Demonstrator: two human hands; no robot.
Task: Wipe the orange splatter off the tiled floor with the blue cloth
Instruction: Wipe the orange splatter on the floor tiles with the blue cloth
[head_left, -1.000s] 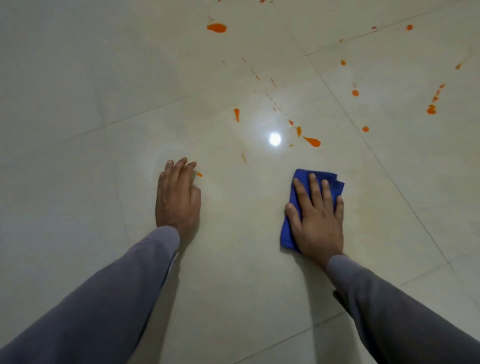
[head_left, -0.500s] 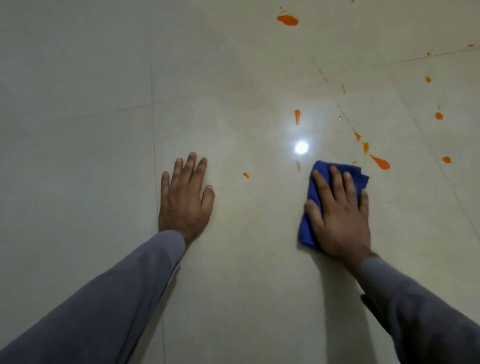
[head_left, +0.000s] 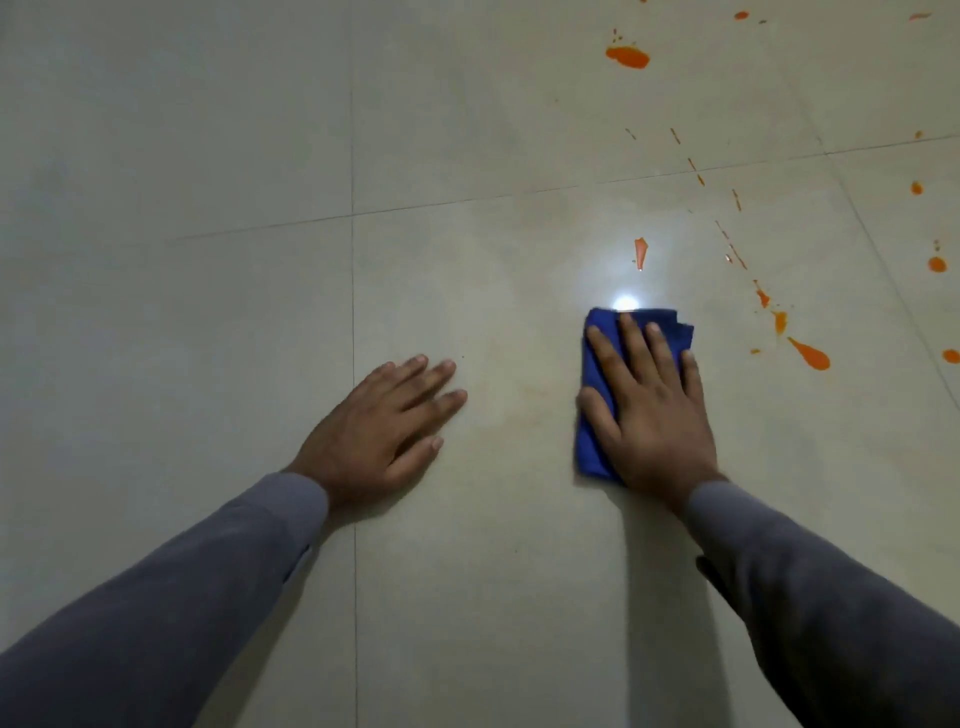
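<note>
Evidently task was barely begun: blue cloth (head_left: 592, 457) was pressed flat on tiled floor (head_left: 208, 312) under spread right hand (head_left: 649, 415); orange splatter (head_left: 808, 353) was left unwiped beyond and right of it.

The tiled floor (head_left: 182, 312) lay bare across the whole left half and lower centre of the frame, open to any sweep. The left hand (head_left: 382, 434) rested flat at centre, the right hand (head_left: 649, 415) pressing the blue cloth (head_left: 597, 379) just right of it, with clear floor between them. Orange splatter (head_left: 810, 356) dotted only the upper right and right edge, nothing upright blocking the way.
</note>
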